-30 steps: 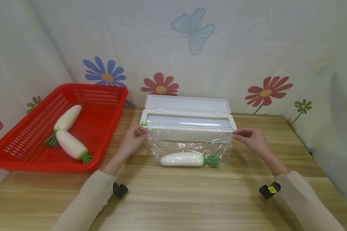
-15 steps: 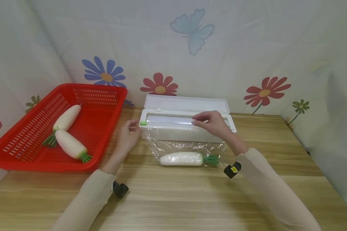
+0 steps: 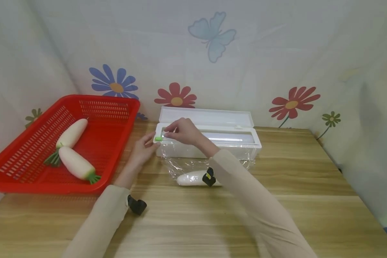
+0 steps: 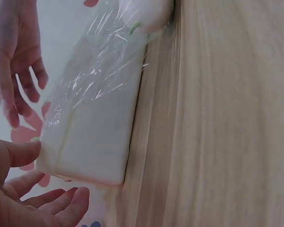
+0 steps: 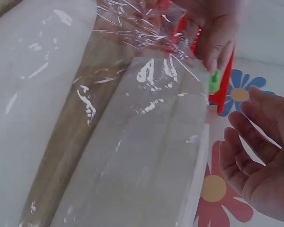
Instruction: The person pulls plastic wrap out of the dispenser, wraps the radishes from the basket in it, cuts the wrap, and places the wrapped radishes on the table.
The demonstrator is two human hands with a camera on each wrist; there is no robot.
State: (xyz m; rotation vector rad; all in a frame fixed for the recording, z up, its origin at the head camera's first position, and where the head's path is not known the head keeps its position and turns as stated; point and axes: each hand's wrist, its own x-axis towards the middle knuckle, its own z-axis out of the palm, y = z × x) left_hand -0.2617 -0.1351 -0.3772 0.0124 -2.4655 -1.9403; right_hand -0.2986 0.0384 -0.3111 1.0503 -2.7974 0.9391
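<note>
A white cling film dispenser box [image 3: 256, 136] lies on the table with its lid [image 3: 206, 115] raised. Clear cling film [image 3: 175, 165] drapes from its front over a white radish [image 3: 190, 178], whose leafy end is hidden behind my right sleeve. My left hand [image 3: 142, 149] is at the box's left end, its thumb against the corner and its other fingers loosely bent in the left wrist view. Over the box's left part hovers my right hand [image 3: 183, 132], fingers relaxed and holding nothing. Its fingertips are close to the green slide cutter [image 3: 158, 138] in the head view.
On the left stands a red plastic basket [image 3: 116, 143] with two more white radishes, one of them [image 3: 75, 163] nearer the front. Behind the wooden table [image 3: 167, 222] hangs a cloth [image 3: 245, 71] printed with flowers and a butterfly.
My right hand has left the box's right corner and crossed leftward over the box to near the green cutter. My left hand has let go of the film edge and stays by the left end.
</note>
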